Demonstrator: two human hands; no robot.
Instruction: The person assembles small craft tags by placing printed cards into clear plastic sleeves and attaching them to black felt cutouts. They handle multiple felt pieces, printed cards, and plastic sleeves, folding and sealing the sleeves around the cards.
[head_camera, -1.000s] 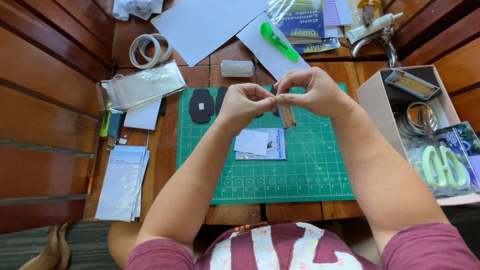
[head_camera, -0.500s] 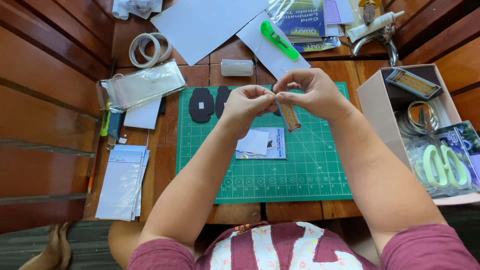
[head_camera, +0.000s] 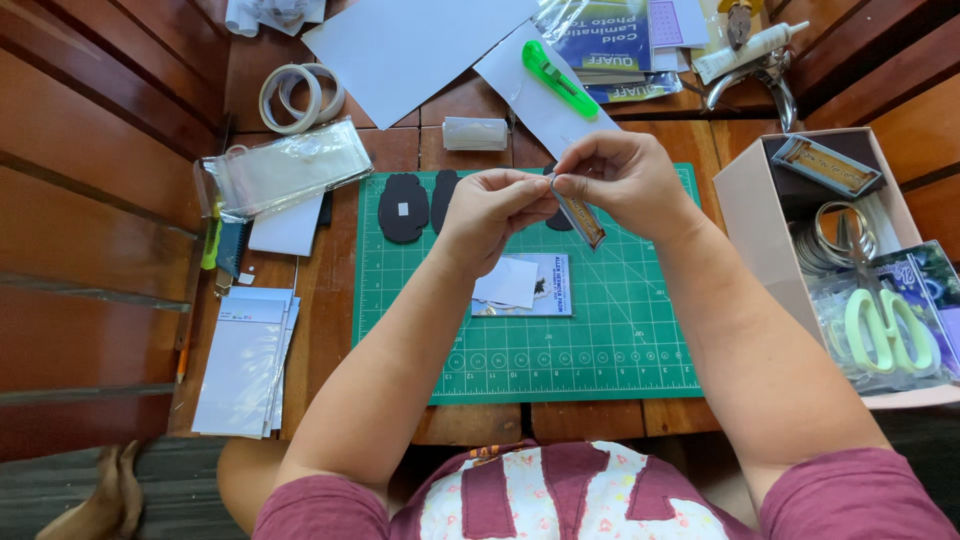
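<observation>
Both hands raised over the green cutting mat (head_camera: 600, 340): left hand (head_camera: 490, 215) and right hand (head_camera: 625, 180) pinch the top end of a small brown strip (head_camera: 583, 217), which hangs free, clear of the tabletop (head_camera: 470, 425), likely for fingertip access to its edge.

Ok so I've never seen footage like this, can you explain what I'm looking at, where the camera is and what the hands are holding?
The camera sits on a person's head and looks down at their own bare hands over a wooden table. The left hand and right hand together pinch a small narrow strip above a green cutting mat. On the mat lie dark cut-out shapes and a small card. Around it: tape rolls, a green cutter, white sheets, and a box holding pale scissors.
</observation>
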